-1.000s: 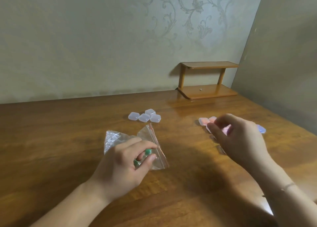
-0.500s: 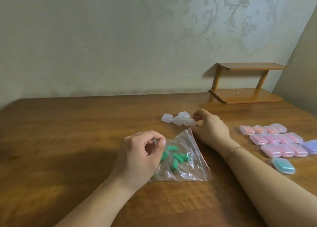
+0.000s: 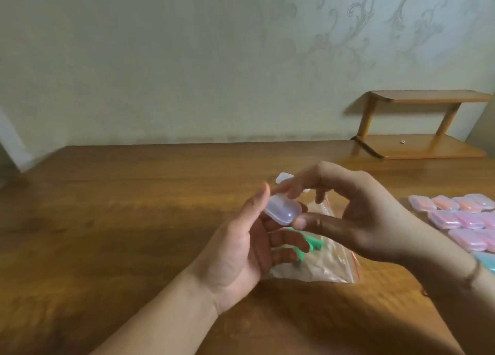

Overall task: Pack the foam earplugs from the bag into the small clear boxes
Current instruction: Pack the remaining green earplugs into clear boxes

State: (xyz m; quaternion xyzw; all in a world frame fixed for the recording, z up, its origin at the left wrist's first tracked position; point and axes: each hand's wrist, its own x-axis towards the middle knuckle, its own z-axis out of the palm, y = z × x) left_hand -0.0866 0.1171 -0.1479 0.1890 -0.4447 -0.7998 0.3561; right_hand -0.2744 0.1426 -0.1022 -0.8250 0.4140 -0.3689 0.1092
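Clear box (image 3: 281, 212) pinched between both hands' fingers (image 3: 302, 223) above bag (image 3: 321, 263).

Wall (image 3: 160, 60): pale greenish-cream wallpaper, plain on the left, with a faint raised scroll and leaf pattern (image 3: 356, 33) toward the upper right.
Side wall (image 3: 482, 129): a second wall meets the first at the far right corner, just behind the shelf.
Desk (image 3: 107, 220): dark brown wood with visible grain, glossy, its far edge running along the foot of the wall.
Shelf (image 3: 420, 127): small two-tier stand of lighter wood on the desk's far right corner, with slanted posts; a tiny pale object (image 3: 402, 141), too small to identify, lies on the lower board.
Left edge: a pale strip (image 3: 10, 145) slants down beside the desk corner.
Light: dim, soft, warm sheen on the desk.
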